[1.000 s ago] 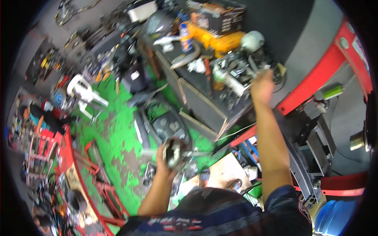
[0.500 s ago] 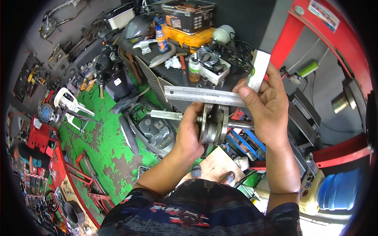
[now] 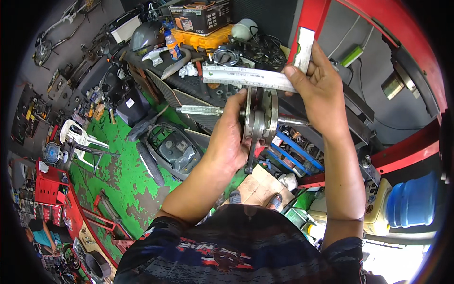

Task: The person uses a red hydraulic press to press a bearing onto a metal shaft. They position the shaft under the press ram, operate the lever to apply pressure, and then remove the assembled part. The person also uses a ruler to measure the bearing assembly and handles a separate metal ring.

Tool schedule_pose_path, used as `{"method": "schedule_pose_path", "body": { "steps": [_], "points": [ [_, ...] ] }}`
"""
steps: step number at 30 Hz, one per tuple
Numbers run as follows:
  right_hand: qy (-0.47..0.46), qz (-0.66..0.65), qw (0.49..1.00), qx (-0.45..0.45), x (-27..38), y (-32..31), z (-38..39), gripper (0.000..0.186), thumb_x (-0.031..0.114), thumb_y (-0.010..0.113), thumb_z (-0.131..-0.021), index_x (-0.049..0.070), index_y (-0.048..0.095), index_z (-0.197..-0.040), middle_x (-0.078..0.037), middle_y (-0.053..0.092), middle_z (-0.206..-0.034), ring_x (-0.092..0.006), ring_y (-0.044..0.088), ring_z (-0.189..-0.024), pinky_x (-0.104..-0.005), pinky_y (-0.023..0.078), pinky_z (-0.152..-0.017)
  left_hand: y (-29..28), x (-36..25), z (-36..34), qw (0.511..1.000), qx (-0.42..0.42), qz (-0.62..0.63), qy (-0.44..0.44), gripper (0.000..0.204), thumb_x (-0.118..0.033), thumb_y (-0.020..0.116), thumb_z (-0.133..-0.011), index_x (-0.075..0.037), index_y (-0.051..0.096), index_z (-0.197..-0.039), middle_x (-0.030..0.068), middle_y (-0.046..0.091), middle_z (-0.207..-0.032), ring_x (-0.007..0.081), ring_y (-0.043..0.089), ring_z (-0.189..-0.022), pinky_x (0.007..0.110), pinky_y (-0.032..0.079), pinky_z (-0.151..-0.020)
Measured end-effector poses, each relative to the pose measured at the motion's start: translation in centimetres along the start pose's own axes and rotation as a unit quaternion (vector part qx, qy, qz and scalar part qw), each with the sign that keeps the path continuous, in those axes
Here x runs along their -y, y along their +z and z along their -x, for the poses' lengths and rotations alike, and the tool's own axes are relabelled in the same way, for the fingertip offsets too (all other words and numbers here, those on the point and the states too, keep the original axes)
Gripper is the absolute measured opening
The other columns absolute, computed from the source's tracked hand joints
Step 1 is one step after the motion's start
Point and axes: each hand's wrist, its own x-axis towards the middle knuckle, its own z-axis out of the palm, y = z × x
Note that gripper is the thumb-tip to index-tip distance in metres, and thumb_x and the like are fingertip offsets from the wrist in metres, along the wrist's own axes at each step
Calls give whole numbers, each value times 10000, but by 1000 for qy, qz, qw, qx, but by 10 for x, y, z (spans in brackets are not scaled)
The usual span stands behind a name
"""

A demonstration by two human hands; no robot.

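Observation:
My left hand [image 3: 229,137] is wrapped round the left side of a steel crankshaft [image 3: 271,113], which lies crosswise with one shaft end out to the left and the other to the right. A connecting rod [image 3: 251,156] hangs down from between its round webs. In my right hand [image 3: 321,92] is a metal try square [image 3: 243,76], pinched near its corner between thumb and fingers. Its ruled blade points left just above the webs; whether it touches them I cannot tell. The thick stock slants upward.
Ahead, a dark workbench [image 3: 142,60] carries a helmet, bottle, boxes and loose parts. A red steel frame [image 3: 312,16] rises at right, near a blue water jug [image 3: 411,201]. A scooter body [image 3: 172,146] sits on the green floor. Another person [image 3: 43,236] is far left.
My head view has shifted, so the bench sits higher in the picture. The connecting rod now shows more plainly below the webs. Both hands keep their holds.

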Motion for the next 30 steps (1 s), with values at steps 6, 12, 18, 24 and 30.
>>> {"method": "schedule_pose_path", "body": {
  "steps": [6,12,18,24,30],
  "points": [
    [-5,18,1000,5,3,-5,-2,606,15,647,-991,-55,380,-1531,-128,691,-1186,-99,635,-917,-252,537,-714,4,1,1,1000,-5,-29,3,518,-535,496,-1021,-63,632,-1185,114,720,-918,252,715,-730,412,605,-620],
    [-18,43,999,3,2,-6,-1,588,50,663,-991,-55,409,-1511,-115,703,-1110,-99,641,-849,-250,519,-689,4,0,6,999,6,-46,21,524,-535,507,-1018,-59,631,-1199,114,720,-934,269,714,-734,420,608,-625],
    [-12,46,999,2,7,1,0,598,63,672,-987,-63,409,-1509,-124,702,-1085,-102,643,-836,-246,510,-678,1,-4,9,999,15,-29,22,525,-531,499,-1026,-53,630,-1201,122,715,-919,278,711,-725,417,609,-616],
    [-9,44,999,-5,11,6,2,607,76,679,-986,-65,408,-1510,-127,702,-1060,-97,634,-809,-244,500,-662,-2,-7,12,999,24,-25,21,525,-526,501,-1026,-51,630,-1209,121,715,-916,282,714,-721,420,609,-618],
    [-8,61,998,1,14,7,3,599,80,675,-988,-72,411,-1503,-131,701,-1044,-98,631,-799,-238,494,-654,-4,-8,13,999,32,-15,18,527,-534,506,-1022,-54,643,-1190,118,718,-909,284,715,-721,423,606,-629]
  ]
}}
